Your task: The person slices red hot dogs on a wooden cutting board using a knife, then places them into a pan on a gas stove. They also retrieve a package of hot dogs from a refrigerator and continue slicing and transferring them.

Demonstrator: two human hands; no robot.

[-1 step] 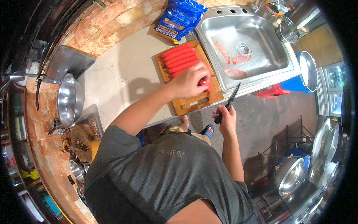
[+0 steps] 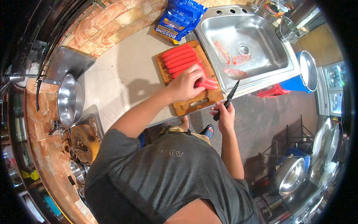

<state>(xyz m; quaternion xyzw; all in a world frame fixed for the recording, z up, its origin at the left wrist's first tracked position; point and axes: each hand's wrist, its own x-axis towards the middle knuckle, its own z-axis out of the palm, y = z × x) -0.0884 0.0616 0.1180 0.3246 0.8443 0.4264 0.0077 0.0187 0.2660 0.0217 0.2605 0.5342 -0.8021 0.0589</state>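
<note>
Positioning seems the current step: the left hand point(image 2: 186, 85) pinches a red hotdog point(image 2: 207, 83) over the wooden cutting board point(image 2: 182, 106), the right hand point(image 2: 226, 114) grips a black knife point(image 2: 232, 94) beside it, and any cut requires moving the black knife inward.

Red sausage point(image 2: 209, 85) swings sideways, more length jutting from left hand point(image 2: 187, 84) toward sink point(image 2: 263, 44)! Right hand point(image 2: 226, 115), black knife point(image 2: 231, 95) drift nearer cutting board point(image 2: 186, 108).

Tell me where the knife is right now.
In the head view, right of centre, the black knife is in the right hand, just right of the cutting board, its blade angled up toward the sink.
</note>
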